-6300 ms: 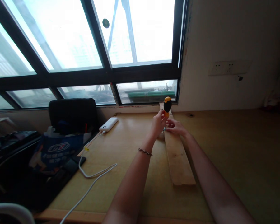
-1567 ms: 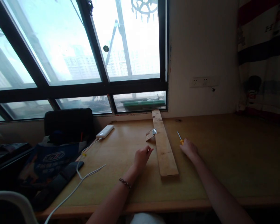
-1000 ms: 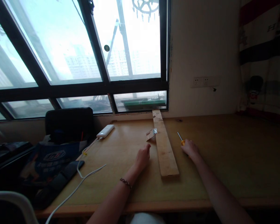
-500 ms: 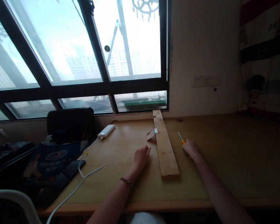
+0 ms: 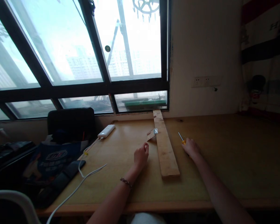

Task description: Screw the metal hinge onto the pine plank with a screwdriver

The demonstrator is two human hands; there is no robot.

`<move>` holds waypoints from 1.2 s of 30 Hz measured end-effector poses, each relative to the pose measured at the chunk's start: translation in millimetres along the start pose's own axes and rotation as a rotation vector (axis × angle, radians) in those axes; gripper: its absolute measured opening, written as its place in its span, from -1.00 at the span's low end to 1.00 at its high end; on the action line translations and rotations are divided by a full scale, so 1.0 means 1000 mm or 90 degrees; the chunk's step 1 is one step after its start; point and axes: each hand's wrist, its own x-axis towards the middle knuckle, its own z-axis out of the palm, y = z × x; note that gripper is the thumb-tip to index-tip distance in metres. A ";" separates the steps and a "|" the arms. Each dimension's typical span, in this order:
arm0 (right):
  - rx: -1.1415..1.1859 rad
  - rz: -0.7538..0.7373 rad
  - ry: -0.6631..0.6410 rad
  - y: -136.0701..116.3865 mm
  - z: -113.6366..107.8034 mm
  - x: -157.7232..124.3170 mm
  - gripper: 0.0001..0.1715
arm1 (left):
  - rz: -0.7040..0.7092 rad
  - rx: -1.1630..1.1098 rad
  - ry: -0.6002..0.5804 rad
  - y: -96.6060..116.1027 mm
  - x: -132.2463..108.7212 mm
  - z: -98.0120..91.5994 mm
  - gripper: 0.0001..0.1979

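Observation:
A long wooden board [image 5: 166,151] lies lengthwise on the table, its far end near the window. A metal hinge [image 5: 156,131] sits at the board's left edge, with a small wooden piece [image 5: 150,136] slanting out beside it. My left hand [image 5: 141,154] is closed in a pinch just short of that small piece; whatever is between the fingertips is too small to make out. To the right of the board, my right hand [image 5: 190,147] grips a screwdriver [image 5: 180,136] by its yellow handle, the shaft pointing away to the upper left.
On the table [image 5: 224,168], a white power bank [image 5: 106,131] trails a white cable [image 5: 84,179] along the left side. A black chair [image 5: 70,123] with bags on it stands left of the table. The window and a wall socket [image 5: 202,81] are behind.
My left hand has shifted slightly, its fingertips rising toward the small wooden piece and drawing together. My right hand with the screwdriver stays nearly still.

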 end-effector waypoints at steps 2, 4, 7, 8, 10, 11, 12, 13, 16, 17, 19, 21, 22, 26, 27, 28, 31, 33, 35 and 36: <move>0.004 -0.027 0.029 -0.001 0.001 0.001 -0.60 | 0.007 -0.025 0.007 -0.001 0.000 0.001 -0.69; 0.018 -0.069 0.070 -0.002 0.003 0.003 -0.60 | 0.022 -0.054 0.020 -0.001 0.001 0.001 -0.69; 0.078 -0.139 0.138 -0.007 0.005 0.005 -0.64 | 0.042 -0.108 0.003 -0.003 0.002 0.000 -0.72; 0.112 -0.163 0.157 -0.009 0.005 0.004 -0.67 | 0.045 -0.120 -0.016 -0.003 0.002 0.000 -0.74; 0.194 -0.224 0.182 -0.017 0.003 -0.001 -0.70 | 0.050 -0.136 -0.052 -0.003 0.002 0.000 -0.80; 0.236 -0.264 0.187 -0.021 0.002 -0.005 -0.71 | 0.053 -0.140 -0.063 -0.002 0.002 0.000 -0.82; 0.275 -0.309 0.186 -0.025 0.000 -0.010 -0.71 | 0.057 -0.144 -0.068 -0.002 0.002 0.000 -0.84; 0.306 -0.358 0.178 -0.030 -0.002 -0.016 -0.71 | 0.061 -0.150 -0.068 -0.001 0.002 0.000 -0.85; 0.354 -0.486 0.129 -0.042 -0.006 -0.033 -0.68 | 0.065 -0.166 -0.066 0.000 0.001 0.000 -0.85; 0.359 -0.515 0.111 -0.045 -0.006 -0.037 -0.67 | 0.064 -0.168 -0.066 0.000 0.001 -0.001 -0.84; 0.356 -0.552 0.076 -0.048 -0.004 -0.042 -0.64 | 0.057 -0.176 -0.074 -0.001 0.000 -0.001 -0.81; 0.345 -0.562 0.048 -0.050 -0.002 -0.044 -0.63 | 0.050 -0.220 -0.089 -0.001 -0.001 0.001 -0.74; 0.339 -0.562 0.039 -0.050 -0.001 -0.044 -0.64 | 0.046 -0.262 -0.097 -0.001 -0.001 0.003 -0.72; 0.324 -0.553 0.032 -0.050 -0.001 -0.043 -0.66 | -0.073 -0.571 -0.127 0.007 0.006 0.019 -0.74; 0.323 -0.553 0.034 -0.050 -0.001 -0.043 -0.67 | -0.141 -0.682 -0.140 0.012 0.010 0.024 -0.77; 0.324 -0.555 0.037 -0.050 -0.002 -0.043 -0.68 | -0.218 -0.797 -0.158 0.017 0.015 0.029 -0.79; 0.331 -0.562 0.043 -0.051 -0.002 -0.043 -0.69 | -0.414 -1.068 -0.228 0.032 0.031 0.041 -0.82; 0.335 -0.560 0.045 -0.051 -0.002 -0.043 -0.69 | -0.477 -1.152 -0.258 0.039 0.042 0.047 -0.79; 0.334 -0.554 0.045 -0.051 -0.002 -0.043 -0.69 | -0.492 -1.205 -0.234 0.043 0.050 0.052 -0.79; 0.333 -0.552 0.045 -0.051 -0.002 -0.042 -0.69 | -0.493 -1.225 -0.206 0.043 0.053 0.054 -0.80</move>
